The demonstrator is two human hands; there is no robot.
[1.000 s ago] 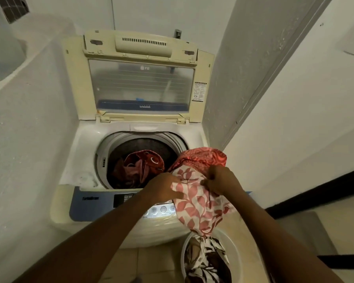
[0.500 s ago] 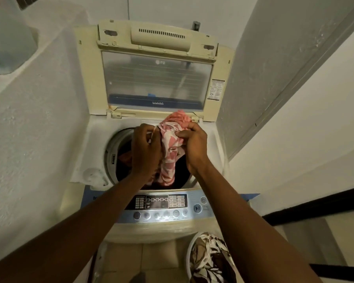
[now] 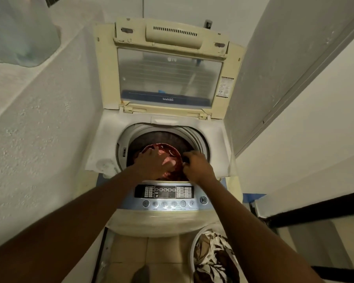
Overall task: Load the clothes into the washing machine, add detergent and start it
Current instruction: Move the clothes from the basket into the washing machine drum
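While both hands are down inside the mouth of the washing machine (image 3: 164, 219), the clothes still waiting lie behind and below them, in the basket (image 3: 193, 245) on the floor at the machine's front right corner. That is the relation the next move turns on, as I judge it: the load to fetch is toward the person and to the right of the control panel (image 3: 165, 194), so the right hand (image 3: 196, 165) is the nearer one to it. The patterned brown-and-white cloth (image 3: 214, 256) in the basket is a loose heap with no clear long axis.

Inside the drum (image 3: 161, 139), the red and pink clothes (image 3: 173, 158) sit low, toward the panel side. The left hand (image 3: 153, 162) lies flat and spread on top of them, fingers extended, pressing rather than gripping. The right hand is curled at the right edge of the pile, next to the drum's rim; whether it pinches fabric I cannot tell.

Count: one machine, its one lid (image 3: 168, 76) standing upright behind the drum; one basket; two hands. In the drum the fabric looks like at least two pieces, but the number is unclear. No detergent container can be made out for certain.
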